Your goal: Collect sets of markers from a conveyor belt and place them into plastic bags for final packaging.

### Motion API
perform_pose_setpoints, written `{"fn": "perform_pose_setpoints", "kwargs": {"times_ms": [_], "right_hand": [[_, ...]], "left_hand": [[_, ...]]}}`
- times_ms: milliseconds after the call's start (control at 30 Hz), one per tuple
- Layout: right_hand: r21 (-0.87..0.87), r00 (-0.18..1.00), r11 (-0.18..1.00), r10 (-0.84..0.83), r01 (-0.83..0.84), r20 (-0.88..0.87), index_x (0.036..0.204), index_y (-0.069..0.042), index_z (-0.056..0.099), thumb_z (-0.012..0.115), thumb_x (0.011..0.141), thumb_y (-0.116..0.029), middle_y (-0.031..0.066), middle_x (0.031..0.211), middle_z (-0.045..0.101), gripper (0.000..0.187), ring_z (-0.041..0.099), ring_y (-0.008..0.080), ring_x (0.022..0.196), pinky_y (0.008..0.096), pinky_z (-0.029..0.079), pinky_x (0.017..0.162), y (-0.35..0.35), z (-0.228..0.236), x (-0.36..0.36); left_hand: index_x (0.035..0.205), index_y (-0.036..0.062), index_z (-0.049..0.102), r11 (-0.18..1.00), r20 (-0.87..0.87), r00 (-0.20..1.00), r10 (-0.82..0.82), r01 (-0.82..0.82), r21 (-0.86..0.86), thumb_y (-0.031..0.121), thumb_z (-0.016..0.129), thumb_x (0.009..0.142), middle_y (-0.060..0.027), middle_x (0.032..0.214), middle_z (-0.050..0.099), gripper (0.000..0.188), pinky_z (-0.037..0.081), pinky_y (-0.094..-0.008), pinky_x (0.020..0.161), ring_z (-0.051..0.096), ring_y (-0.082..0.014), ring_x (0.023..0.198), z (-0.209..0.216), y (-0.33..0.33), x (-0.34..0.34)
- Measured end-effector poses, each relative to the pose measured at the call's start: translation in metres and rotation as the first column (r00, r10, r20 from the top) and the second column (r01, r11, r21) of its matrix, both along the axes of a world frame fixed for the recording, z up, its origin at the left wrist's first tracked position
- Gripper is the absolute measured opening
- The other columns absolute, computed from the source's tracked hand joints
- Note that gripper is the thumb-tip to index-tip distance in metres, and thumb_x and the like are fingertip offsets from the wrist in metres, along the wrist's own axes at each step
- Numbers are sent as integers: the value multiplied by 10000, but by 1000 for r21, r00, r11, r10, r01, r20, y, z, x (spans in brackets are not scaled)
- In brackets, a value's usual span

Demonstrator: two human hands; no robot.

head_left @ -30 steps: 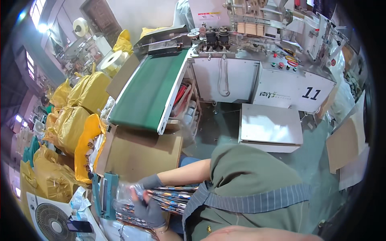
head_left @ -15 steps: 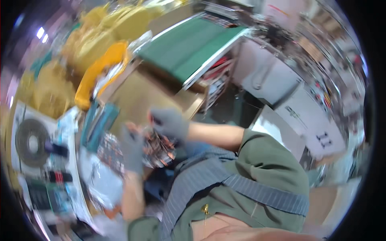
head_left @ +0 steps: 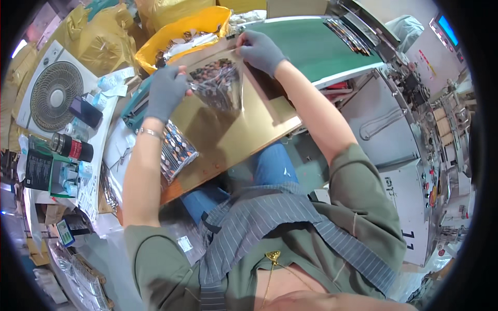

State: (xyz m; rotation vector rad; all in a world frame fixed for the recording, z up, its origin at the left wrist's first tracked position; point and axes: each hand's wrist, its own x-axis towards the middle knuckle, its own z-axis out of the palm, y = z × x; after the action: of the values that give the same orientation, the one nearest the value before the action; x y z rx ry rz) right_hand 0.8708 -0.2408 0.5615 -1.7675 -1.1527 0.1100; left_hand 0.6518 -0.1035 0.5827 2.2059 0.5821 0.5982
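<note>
Both my hands wear grey gloves and are raised over the brown tabletop (head_left: 218, 135). Between them hangs a clear plastic bag (head_left: 220, 88) packed with many slim dark pieces with brown ends; their exact kind is unclear. My left hand (head_left: 168, 93) pinches the bag's left upper edge, fingertips bare. Closed on its far right corner is my right hand (head_left: 263, 53). A filled clear pack (head_left: 176, 151) with dark, orange and white pieces lies beside my left forearm. A long teal tool (head_left: 137, 106), partly covered by my left hand, rests along the table's left side.
Beyond the table, an orange bag (head_left: 148, 49) holds loose pieces. A green conveyor belt (head_left: 306, 44) carries several slim dark strips (head_left: 353, 36) at the far right. At left stand a fan (head_left: 56, 90) and a black bottle (head_left: 71, 147). White machine cabinets (head_left: 381, 114) line the right.
My hands have moved forward, away from my body, and spread apart. The bag now hangs stretched between them over the table. The view has turned and become sharper.
</note>
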Motion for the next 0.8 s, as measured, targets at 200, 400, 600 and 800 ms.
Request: {"fn": "perform_pose_setpoints", "kwargs": {"times_ms": [200, 400, 600, 800], "right_hand": [[-375, 964, 895, 181, -243, -194, 989, -13, 586, 630, 826, -248, 79, 767, 637, 290, 632, 199, 757, 296, 498, 699, -9, 38, 0], [-100, 750, 943, 315, -319, 581, 848, -64, 565, 569, 879, -350, 170, 669, 544, 288, 547, 323, 667, 386, 434, 589, 14, 25, -70], [-20, 901, 904, 427, -427, 71, 842, -47, 619, 546, 882, -363, 148, 687, 617, 327, 557, 270, 585, 352, 446, 587, 111, -7, -91], [-202, 954, 956, -161, 214, 251, 990, -79, 614, 551, 825, -501, 183, 1050, 614, 458, 602, 354, 960, 424, 453, 847, 255, -61, -48]], "left_hand": [[1074, -43, 602, 952, 99, 994, 56, -24, -304, 120, 494, 899, -71, 708, 628, 262, 436, -186, 447, 572, -79, 513, 8, -8, -8], [1047, -47, 601, 995, 357, 934, -1, 36, -92, 79, 615, 839, -55, 767, 631, 243, 478, -198, 594, 607, -94, 685, 35, -26, -41], [991, 17, 643, 813, 123, 992, -42, 105, -573, 124, 787, 667, -20, 880, 652, 370, 470, -274, 764, 593, -110, 794, -43, 36, -75], [983, 16, 652, 604, 115, 927, 357, -135, -785, 249, 788, 684, -36, 922, 627, 403, 461, -279, 733, 561, -121, 756, -178, 87, -74]]}}
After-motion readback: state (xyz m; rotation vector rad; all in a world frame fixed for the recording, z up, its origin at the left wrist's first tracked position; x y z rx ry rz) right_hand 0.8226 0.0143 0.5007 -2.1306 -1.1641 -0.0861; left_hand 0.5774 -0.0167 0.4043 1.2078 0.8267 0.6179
